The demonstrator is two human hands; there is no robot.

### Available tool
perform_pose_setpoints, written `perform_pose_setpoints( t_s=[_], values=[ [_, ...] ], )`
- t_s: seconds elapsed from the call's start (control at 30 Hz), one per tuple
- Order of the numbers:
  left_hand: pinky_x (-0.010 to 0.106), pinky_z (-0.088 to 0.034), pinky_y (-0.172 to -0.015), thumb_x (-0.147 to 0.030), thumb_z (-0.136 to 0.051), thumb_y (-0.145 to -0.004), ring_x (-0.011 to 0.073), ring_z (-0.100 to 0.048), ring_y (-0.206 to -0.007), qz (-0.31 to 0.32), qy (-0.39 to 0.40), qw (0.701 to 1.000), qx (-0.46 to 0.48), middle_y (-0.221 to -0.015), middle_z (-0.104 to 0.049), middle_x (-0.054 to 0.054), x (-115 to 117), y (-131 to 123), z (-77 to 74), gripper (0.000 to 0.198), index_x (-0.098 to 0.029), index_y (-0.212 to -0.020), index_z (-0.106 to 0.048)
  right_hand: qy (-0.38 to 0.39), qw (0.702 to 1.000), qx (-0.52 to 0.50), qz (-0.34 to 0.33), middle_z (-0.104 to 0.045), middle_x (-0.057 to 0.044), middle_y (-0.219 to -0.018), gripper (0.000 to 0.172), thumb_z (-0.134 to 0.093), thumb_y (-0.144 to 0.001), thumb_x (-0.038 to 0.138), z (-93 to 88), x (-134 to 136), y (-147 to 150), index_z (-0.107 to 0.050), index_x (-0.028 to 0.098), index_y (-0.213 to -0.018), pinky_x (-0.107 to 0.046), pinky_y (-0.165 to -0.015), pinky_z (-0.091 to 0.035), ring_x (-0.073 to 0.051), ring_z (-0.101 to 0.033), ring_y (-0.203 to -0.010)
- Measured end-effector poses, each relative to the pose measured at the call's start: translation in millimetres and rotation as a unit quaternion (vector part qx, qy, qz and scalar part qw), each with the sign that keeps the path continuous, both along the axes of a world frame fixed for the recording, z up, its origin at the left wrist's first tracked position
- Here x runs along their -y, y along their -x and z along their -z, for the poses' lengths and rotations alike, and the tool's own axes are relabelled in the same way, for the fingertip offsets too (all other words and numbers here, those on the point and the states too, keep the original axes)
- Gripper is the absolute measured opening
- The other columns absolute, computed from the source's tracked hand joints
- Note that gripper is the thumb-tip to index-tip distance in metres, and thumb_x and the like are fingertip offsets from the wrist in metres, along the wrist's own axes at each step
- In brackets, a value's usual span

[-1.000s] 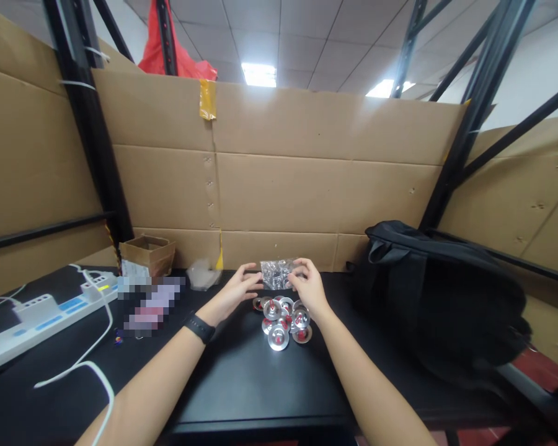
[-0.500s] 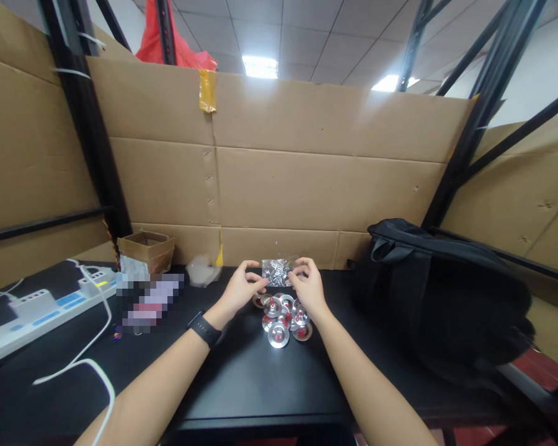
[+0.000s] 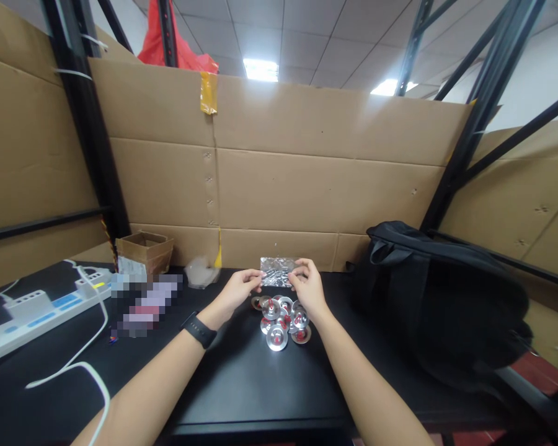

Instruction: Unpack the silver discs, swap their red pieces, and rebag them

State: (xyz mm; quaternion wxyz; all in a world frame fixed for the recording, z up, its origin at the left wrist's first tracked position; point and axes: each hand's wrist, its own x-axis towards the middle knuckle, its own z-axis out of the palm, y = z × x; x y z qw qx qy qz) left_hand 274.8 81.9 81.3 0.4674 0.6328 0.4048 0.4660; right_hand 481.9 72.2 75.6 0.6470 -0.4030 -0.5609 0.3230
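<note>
Left hand [image 3: 234, 293] was shifted slightly outward; bag [image 3: 275, 272] was pinched by it and right hand [image 3: 310, 291] near both sides; discs [image 3: 282, 323] were grouped well behind front edge of table [image 3: 260, 390].

Near the far edge of the desk [image 3: 270, 390], the left hand [image 3: 236, 292], earlier spread, now pinches the plastic bag [image 3: 276, 272], stretched flatter.

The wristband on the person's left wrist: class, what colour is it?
The wristband is black; the head view, the only one here, shows it.
</note>
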Motion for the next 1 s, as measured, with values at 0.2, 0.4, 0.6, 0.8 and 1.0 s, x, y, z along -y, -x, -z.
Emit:
perform_pose_setpoints(
  t_s=[0.2,0.4,0.6,0.8,1.0],
  values=[
    [0.029,-0.05,-0.079,-0.035,-0.07,-0.078,0.0189,-0.067,-0.087,-0.025,-0.066,0.998,-0.002,-0.095,-0.073,0.008,0.6,-1.6,0.5,0.026,-0.016,-0.096,-0.072,0.008,1.0,-0.01,-0.026,-0.059,0.004,-0.081,0.039,-0.07,-0.074,0.03,-6.9,5.7,0.0,-0.049,0.024,-0.106,-0.022,-0.049,-0.046,-0.013,-0.063,-0.06],
    [0.03,-0.053,-0.078,-0.031,-0.074,-0.077,0.0165,-0.067,-0.076,-0.024,-0.083,0.995,0.048,-0.077,-0.069,0.002,-4.0,1.2,4.6,0.031,-0.018,-0.102,-0.063,0.012,1.0,-0.009,-0.016,-0.059,0.005,-0.077,0.041,-0.073,-0.073,0.03,-6.4,5.5,-1.6,-0.049,0.024,-0.106,-0.022,-0.051,-0.047,-0.013,-0.06,-0.06],
    [0.029,-0.055,-0.078,-0.029,-0.072,-0.079,0.0154,-0.069,-0.08,-0.051,-0.144,0.987,0.053,-0.092,-0.07,0.004,-4.9,1.7,4.6,0.027,-0.019,-0.1,-0.058,0.001,1.0,0.005,-0.014,-0.059,0.004,-0.078,0.037,-0.071,-0.075,0.03,-7.9,8.0,0.9,-0.05,0.024,-0.106,-0.023,-0.052,-0.047,-0.012,-0.06,-0.057],
    [0.031,-0.055,-0.08,-0.024,-0.062,-0.084,0.0189,-0.069,-0.083,-0.024,-0.192,0.981,-0.026,-0.099,-0.074,0.007,10.1,-1.9,-4.9,0.022,-0.02,-0.104,-0.071,-0.014,0.999,0.035,-0.03,-0.06,0.004,-0.076,0.035,-0.07,-0.077,0.03,-6.8,11.8,7.4,-0.051,0.025,-0.106,-0.026,-0.057,-0.051,-0.015,-0.065,-0.06],
    [0.03,-0.053,-0.074,-0.022,-0.061,-0.084,0.0182,-0.064,-0.081,-0.004,-0.283,0.953,-0.106,-0.112,-0.07,0.007,26.9,-8.3,-14.4,0.027,-0.025,-0.108,-0.074,0.0,0.998,0.064,0.011,-0.064,0.002,-0.073,0.028,-0.07,-0.076,0.032,1.4,6.2,7.5,-0.054,0.024,-0.098,-0.028,-0.056,-0.051,-0.017,-0.065,-0.059]
  ],
)
